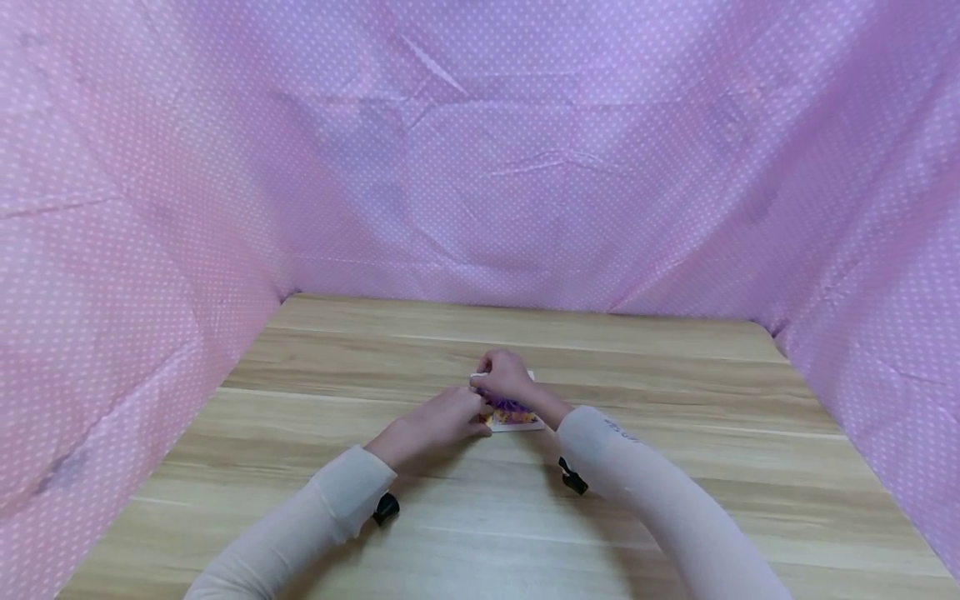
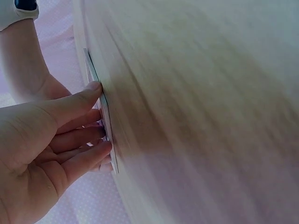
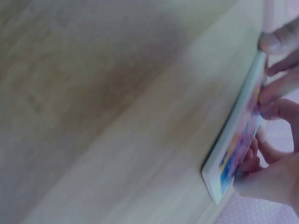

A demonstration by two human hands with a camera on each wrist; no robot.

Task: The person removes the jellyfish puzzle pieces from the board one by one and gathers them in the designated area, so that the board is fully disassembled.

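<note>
A flat picture board [image 1: 517,417] with a white border and a purple, orange and yellow print lies on the wooden table. My left hand [image 1: 450,414] is at its left side, and the thumb and fingers touch the near edge in the left wrist view, fairly straight and spread. Across the board's upper left part reaches my right hand [image 1: 506,375], its fingers bent downward close to the left fingers. In the right wrist view the right hand [image 3: 275,172] is bent over the printed face of the board [image 3: 212,179]. Whether it pinches anything small is hidden.
The wood-grain table [image 1: 675,492] spreads around the board on every side. Pink polka-dot cloth [image 1: 480,208] hangs behind it and along both sides. Black wrist-mounted devices [image 1: 386,508] sit under both light sleeves.
</note>
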